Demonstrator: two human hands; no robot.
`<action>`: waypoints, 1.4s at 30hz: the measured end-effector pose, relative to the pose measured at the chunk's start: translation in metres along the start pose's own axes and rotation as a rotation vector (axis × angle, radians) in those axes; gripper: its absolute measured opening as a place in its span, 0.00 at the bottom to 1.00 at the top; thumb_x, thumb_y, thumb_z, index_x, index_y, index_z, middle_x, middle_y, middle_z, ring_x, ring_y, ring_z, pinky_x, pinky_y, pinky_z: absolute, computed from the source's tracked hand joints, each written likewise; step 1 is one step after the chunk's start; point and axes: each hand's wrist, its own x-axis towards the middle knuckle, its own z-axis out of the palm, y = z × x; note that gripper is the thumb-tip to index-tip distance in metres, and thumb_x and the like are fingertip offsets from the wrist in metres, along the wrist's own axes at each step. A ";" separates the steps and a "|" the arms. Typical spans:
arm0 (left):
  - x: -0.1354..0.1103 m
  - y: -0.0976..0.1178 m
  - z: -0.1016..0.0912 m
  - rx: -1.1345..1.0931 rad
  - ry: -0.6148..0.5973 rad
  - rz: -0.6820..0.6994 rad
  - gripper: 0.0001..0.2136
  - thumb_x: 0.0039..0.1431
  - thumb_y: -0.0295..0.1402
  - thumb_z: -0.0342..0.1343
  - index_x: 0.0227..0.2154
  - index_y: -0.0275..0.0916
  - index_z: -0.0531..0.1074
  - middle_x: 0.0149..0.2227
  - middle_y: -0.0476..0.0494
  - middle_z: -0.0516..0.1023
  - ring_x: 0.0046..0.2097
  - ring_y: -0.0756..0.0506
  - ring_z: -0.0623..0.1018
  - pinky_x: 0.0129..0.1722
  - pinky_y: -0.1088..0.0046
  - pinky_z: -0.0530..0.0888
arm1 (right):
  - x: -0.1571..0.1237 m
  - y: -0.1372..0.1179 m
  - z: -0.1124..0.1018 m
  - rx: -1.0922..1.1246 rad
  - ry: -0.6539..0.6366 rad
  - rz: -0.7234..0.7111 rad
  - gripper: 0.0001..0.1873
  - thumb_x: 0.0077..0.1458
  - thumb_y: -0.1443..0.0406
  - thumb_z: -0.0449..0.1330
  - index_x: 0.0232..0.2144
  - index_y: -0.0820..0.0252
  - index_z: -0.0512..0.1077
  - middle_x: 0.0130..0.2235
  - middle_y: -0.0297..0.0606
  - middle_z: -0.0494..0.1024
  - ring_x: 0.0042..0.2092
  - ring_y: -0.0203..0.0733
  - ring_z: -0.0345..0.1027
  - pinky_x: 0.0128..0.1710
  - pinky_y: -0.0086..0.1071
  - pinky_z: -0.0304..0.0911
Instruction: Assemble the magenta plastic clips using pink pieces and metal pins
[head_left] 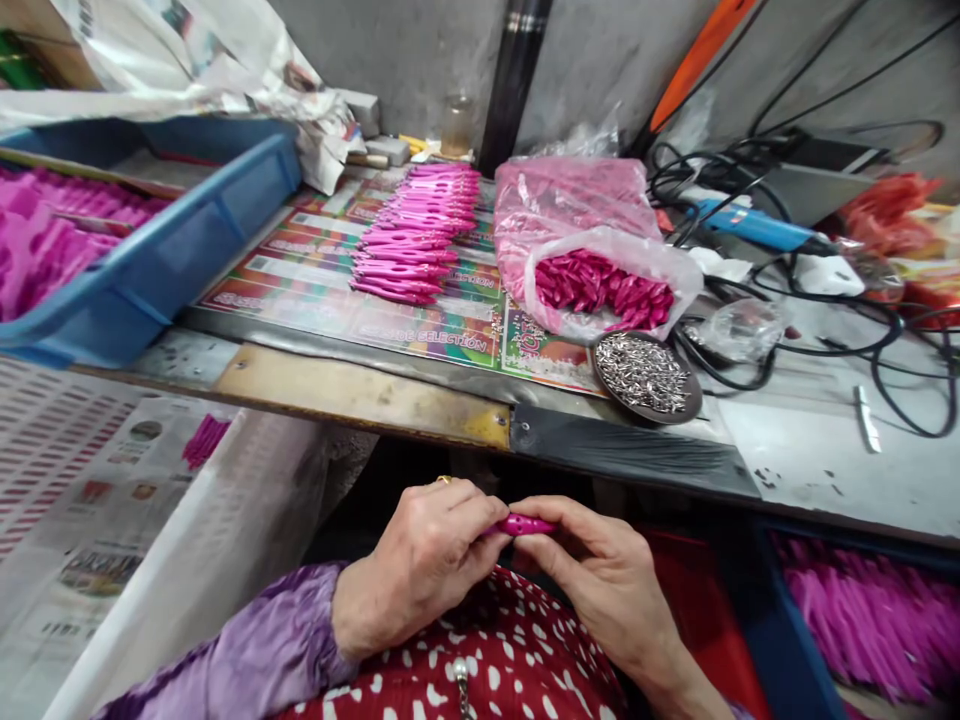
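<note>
Held low over my lap, a small magenta plastic piece [525, 525] with several holes sits between my left hand [424, 560] and my right hand [600, 570]. The fingers of both hands pinch its ends. A ring shows on one finger of my left hand. Farther off on the bench, neat rows of similar magenta pieces [416, 235] lie on a printed mat [315, 290]. To their right, a clear plastic bag [592, 290] holds a loose heap of them. A dark round dish [645, 375] of small silver metal bits stands at the mat's front corner.
A blue crate [150, 230] of magenta pieces stands at the left, and another [862, 610] sits low at the right beside a red container [697, 610]. Newspaper [82, 490] covers the lower left. Black cables and a blue-handled tool [750, 225] lie at the bench's right.
</note>
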 end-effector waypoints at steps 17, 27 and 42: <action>0.013 -0.005 0.005 0.050 0.078 0.080 0.03 0.63 0.25 0.56 0.35 0.37 0.74 0.29 0.48 0.78 0.28 0.49 0.76 0.29 0.73 0.70 | 0.002 -0.006 -0.002 -0.077 0.085 -0.157 0.07 0.60 0.67 0.64 0.41 0.54 0.80 0.37 0.33 0.84 0.36 0.39 0.79 0.37 0.25 0.75; 0.035 -0.010 -0.006 0.119 0.147 0.140 0.04 0.64 0.24 0.54 0.38 0.38 0.73 0.30 0.49 0.78 0.29 0.49 0.78 0.30 0.76 0.73 | 0.029 -0.007 -0.074 -0.787 0.493 -0.472 0.06 0.66 0.66 0.60 0.42 0.59 0.76 0.37 0.38 0.80 0.38 0.44 0.74 0.40 0.35 0.68; 0.041 -0.015 -0.011 0.173 0.145 0.112 0.06 0.65 0.25 0.53 0.35 0.38 0.74 0.27 0.51 0.76 0.26 0.50 0.77 0.26 0.77 0.73 | 0.058 0.020 -0.089 -1.143 0.555 -0.513 0.14 0.69 0.64 0.52 0.42 0.66 0.76 0.37 0.46 0.76 0.40 0.52 0.66 0.44 0.45 0.62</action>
